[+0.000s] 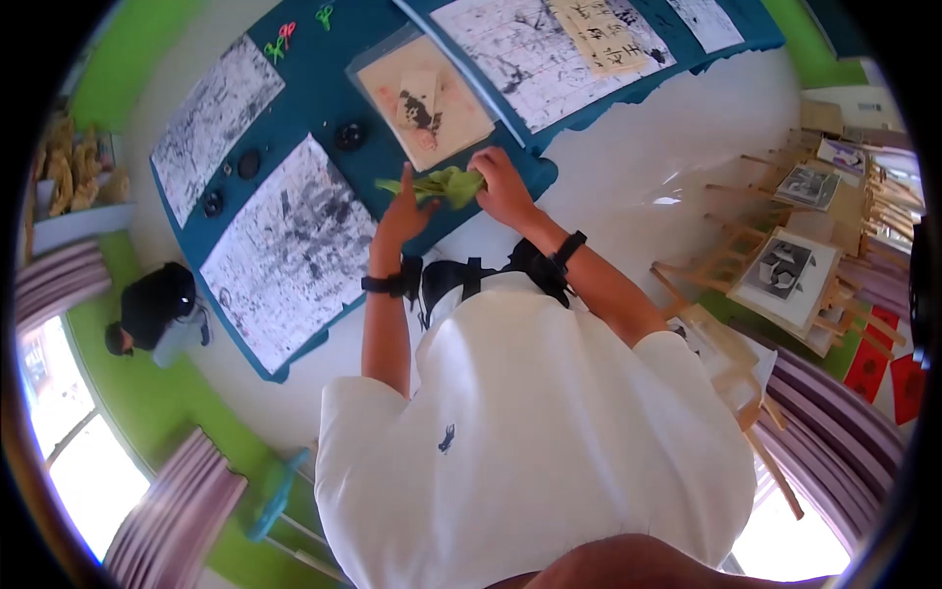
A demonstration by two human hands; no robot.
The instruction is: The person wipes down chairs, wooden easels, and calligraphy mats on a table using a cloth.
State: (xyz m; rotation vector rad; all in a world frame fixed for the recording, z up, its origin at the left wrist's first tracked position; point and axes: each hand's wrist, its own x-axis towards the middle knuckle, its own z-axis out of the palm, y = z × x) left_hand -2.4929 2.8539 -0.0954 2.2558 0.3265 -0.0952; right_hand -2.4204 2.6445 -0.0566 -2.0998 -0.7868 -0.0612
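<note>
A crumpled yellow-green cloth (449,187) is stretched between my two hands, just off the near edge of the table. My right hand (504,188) pinches its right end. At the other end, my left hand (400,218) has the cloth between its fingers, with the index finger pointing forward along it and a tip sticking out to the left. Just beyond the cloth lies a tan paper stack (424,103) with a dark-stained smaller sheet (420,96) on it.
A dark teal cloth covers the table (339,74). Ink-marked white felt mats (294,250), a black ink dish (349,135) and red scissors (287,30) lie there. Easels (785,275) crowd the right. A bending person (157,304) is at the left.
</note>
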